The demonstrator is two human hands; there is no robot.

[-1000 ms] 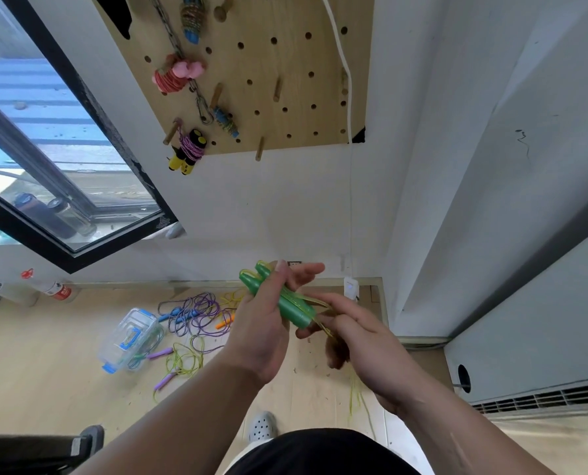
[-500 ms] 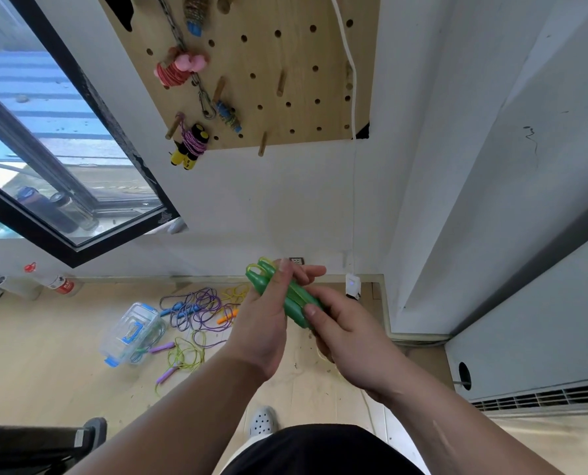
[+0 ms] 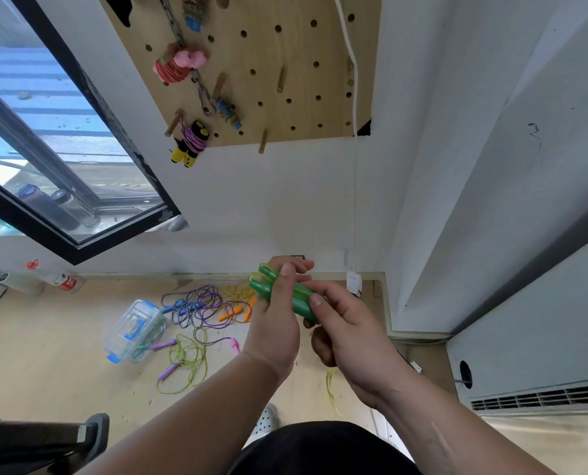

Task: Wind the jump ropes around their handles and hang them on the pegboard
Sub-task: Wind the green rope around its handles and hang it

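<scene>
Two green handles side by side, gripped in left hand, fingers wrapped round them. Right hand pinching lower end, thumb pressed on top. Yellow-green rope dangling below. Pegboard above on wall, wound ropes hung. Loose ropes on floor beside clear box.

We held both forearms raised in front of us, angled in toward each other. Our left hand showed its back, thumb pointing up along the near side and fingers wrapped round the far side of the green handles. Our right hand, close beside the left, pinched the same handles' lower end between thumb and forefinger, the other fingers curled beneath.
</scene>
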